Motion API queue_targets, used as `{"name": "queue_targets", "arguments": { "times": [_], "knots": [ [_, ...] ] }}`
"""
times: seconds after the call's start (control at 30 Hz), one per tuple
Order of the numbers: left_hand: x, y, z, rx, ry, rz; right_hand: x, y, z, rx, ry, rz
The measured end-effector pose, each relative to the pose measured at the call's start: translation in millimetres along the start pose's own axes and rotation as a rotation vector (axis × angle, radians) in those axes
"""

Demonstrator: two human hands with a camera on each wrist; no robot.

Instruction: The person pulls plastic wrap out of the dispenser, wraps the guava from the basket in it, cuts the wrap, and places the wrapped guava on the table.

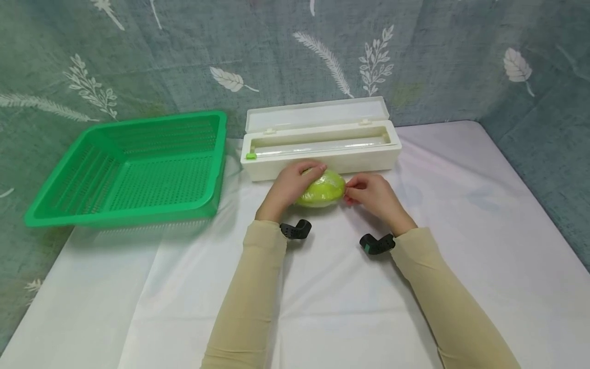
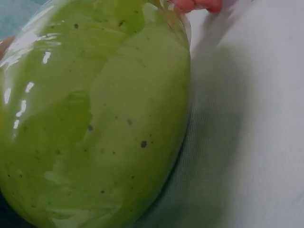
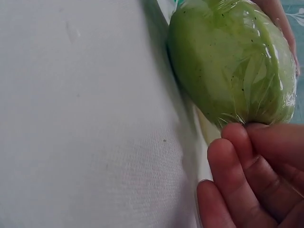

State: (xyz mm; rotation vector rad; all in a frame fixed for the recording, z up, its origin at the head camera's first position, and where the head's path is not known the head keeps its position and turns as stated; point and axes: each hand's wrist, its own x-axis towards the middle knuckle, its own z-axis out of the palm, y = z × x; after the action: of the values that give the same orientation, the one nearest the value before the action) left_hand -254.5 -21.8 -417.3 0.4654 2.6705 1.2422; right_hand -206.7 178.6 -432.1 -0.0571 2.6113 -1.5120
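A green mango-like fruit (image 1: 323, 190) with small dark specks lies on the white cloth, wrapped in shiny cling film. My left hand (image 1: 293, 185) grips its left side from above, the fingers curled over the far side. At the fruit's right tip, my right hand (image 1: 374, 197) pinches gathered cling film between thumb and forefinger. In the right wrist view the film creases (image 3: 242, 111) run into that pinch. The left wrist view is mostly filled by the wrapped fruit (image 2: 109, 118), with the right fingertips (image 2: 197, 4) at its top edge.
Just behind the hands stands a white cling film dispenser (image 1: 322, 163), lid (image 1: 318, 115) raised, with a green slider (image 1: 251, 156) at its left end. A green plastic basket (image 1: 138, 209) sits at the left. Patterned grey-green fabric (image 1: 276, 51) hangs behind the table.
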Motion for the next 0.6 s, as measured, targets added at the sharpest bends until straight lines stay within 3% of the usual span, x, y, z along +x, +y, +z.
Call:
{"name": "queue_targets", "arguments": {
  "times": [0.33, 0.6],
  "knots": [
    [0.1, 0.4, 0.6, 0.024, 0.011, -0.008, 1.7, 1, 2, 0.016, -0.037, 0.027],
    [-5.4, 10.5, -6.3, 0.164, -0.052, -0.037, 2.7, 4, 4, -0.003, -0.028, 0.049]
  ]
}}
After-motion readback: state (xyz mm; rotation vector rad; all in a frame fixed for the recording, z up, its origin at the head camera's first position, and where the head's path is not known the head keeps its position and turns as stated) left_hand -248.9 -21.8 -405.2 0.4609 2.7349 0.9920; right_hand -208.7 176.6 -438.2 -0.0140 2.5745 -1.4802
